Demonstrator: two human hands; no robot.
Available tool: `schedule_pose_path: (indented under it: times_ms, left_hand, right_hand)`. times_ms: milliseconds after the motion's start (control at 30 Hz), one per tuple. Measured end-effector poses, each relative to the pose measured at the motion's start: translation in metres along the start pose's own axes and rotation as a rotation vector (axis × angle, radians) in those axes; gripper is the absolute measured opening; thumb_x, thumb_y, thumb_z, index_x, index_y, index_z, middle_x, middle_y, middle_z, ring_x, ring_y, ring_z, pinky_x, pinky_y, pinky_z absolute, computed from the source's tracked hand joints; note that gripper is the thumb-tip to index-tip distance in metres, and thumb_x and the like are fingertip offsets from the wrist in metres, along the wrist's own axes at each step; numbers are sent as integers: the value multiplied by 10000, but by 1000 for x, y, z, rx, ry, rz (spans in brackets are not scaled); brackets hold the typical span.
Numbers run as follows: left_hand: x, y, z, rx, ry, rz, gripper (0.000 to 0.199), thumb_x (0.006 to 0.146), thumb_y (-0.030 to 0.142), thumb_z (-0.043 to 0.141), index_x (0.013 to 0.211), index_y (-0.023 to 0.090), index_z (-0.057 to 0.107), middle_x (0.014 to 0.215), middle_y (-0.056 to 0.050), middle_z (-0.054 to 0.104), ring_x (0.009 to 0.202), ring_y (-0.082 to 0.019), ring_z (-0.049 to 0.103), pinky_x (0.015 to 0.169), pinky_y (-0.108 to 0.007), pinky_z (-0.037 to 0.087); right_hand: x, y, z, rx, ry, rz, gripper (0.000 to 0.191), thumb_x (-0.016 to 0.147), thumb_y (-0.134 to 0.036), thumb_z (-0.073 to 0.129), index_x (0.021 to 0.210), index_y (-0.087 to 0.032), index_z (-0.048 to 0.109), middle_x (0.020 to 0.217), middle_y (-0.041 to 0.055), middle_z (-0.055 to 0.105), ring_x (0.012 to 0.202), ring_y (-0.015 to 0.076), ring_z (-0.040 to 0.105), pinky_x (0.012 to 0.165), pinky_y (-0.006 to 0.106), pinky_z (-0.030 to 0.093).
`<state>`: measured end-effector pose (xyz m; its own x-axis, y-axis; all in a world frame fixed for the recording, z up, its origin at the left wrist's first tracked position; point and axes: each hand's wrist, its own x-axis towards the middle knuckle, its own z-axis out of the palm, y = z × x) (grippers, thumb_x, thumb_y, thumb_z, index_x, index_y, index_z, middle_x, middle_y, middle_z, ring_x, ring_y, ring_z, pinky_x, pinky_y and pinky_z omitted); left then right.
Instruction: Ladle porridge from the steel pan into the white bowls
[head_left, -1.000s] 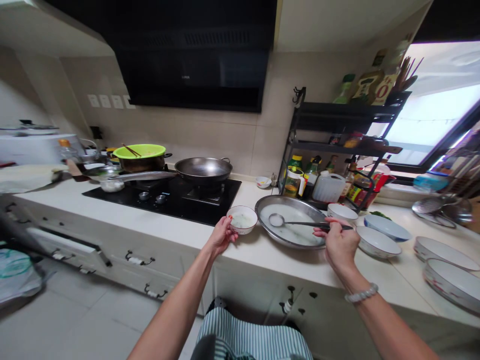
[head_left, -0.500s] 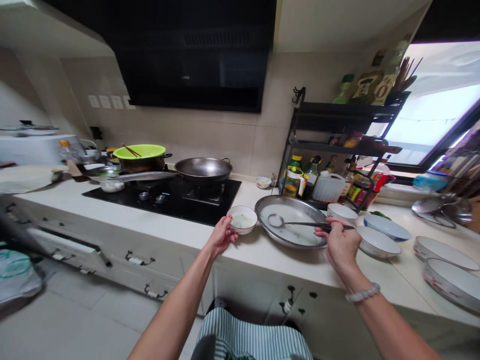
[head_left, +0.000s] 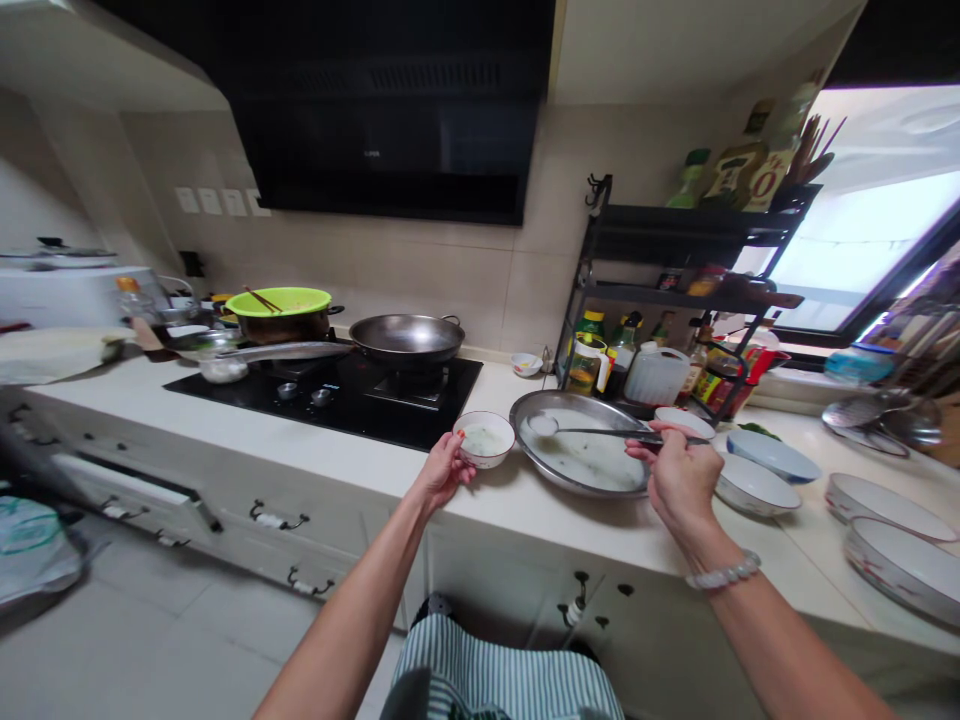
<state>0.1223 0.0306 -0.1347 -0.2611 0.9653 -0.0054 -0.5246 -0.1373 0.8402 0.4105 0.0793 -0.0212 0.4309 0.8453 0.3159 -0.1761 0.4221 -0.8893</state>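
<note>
My left hand grips the rim of a small white bowl with whitish liquid and green bits in it. Just right of that bowl is a wide steel basin, holding a cloudy white liquid with darker bits. A ladle with a dark handle is held in my right hand, its fingers closed round the handle. The ladle's round head lies over the left part of the basin, at or just above the liquid; I cannot tell which.
Several bowls, among them a bluish one, stand to the right. Behind the basin is a black rack with bottles. On the left, a wok and a pot under a green basin sit on the black hob.
The ladle's head has shifted slightly left and away from me within the basin, and my right hand has moved a little left. My left hand and the small bowl stay put.
</note>
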Motion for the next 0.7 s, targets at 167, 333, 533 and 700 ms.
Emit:
schedule_pose_path:
  times_ms: [167,333,533,700]
  left_hand:
    - [0,-1,0,-19,-10,4,514,705,531,785,889,202,437,542,89,515,381,-114,575,321,-167,393]
    - [0,-1,0,-16,-7,-2,489,732,524,768,890,204,433,533,97,498,378,-112,574,323,-158,386]
    - [-1,0,0,-1,-11,5,493,724,525,773,884,201,438,569,70,543,395,-113,588,318,-156,399]
    - [-1,0,0,7,0,0,494,723,525,772,885,204,434,548,82,521,391,-116,587,319,-158,398]
  right_hand:
    - [-17,-9,22,45,-96,-38,144,751,-313,601,749,-170,588,567,-33,576,428,148,627,396,248,538]
    - [-46,-8,31,-65,-271,-224,221,860,-386,558,847,-172,613,696,18,656,466,153,648,428,264,554]
    - [-74,4,9,-194,-585,-746,179,948,-229,486,1017,-203,650,867,65,728,590,162,703,574,294,610]
    - [-79,12,-2,-187,-669,-802,202,947,-211,484,1054,-214,656,958,75,736,642,172,715,604,315,619]
